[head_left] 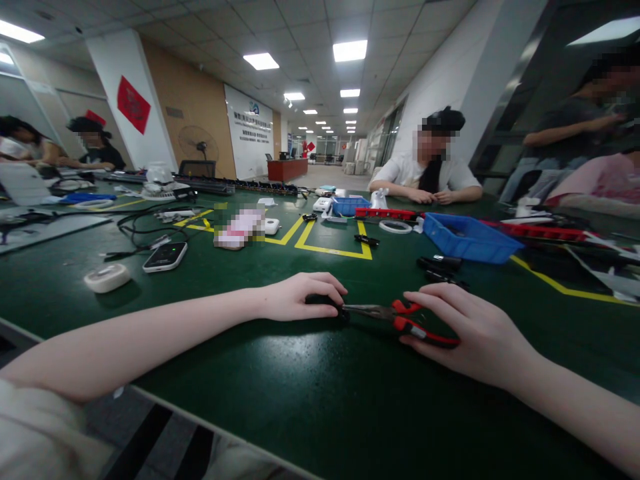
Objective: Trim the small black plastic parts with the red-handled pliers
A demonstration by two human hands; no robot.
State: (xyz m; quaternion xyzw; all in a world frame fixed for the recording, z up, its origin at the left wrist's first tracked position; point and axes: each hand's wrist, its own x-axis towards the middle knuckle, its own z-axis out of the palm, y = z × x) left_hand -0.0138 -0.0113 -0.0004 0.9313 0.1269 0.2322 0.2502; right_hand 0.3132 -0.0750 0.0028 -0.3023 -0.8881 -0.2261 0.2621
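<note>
My right hand (pixel 463 327) is closed around the handles of red and black needle-nose pliers (pixel 405 317), whose jaws point left. My left hand (pixel 305 297) rests low over the green table, its fingers wrapped around a small black part (pixel 320 301) of a kind I cannot make out. The plier tips meet the right end of that part, by the left fingertips. Whether the jaws grip it is too small to tell. Behind the right hand lie several black cylindrical pieces (pixel 440 265).
A blue bin (pixel 470 238) stands beyond my right hand, with red strips (pixel 387 213) near it. A phone (pixel 240 227), a white-edged device (pixel 165 257), a round white case (pixel 107 278) and black cables lie left. Across the table (pixel 300 400) sits a person (pixel 430 173).
</note>
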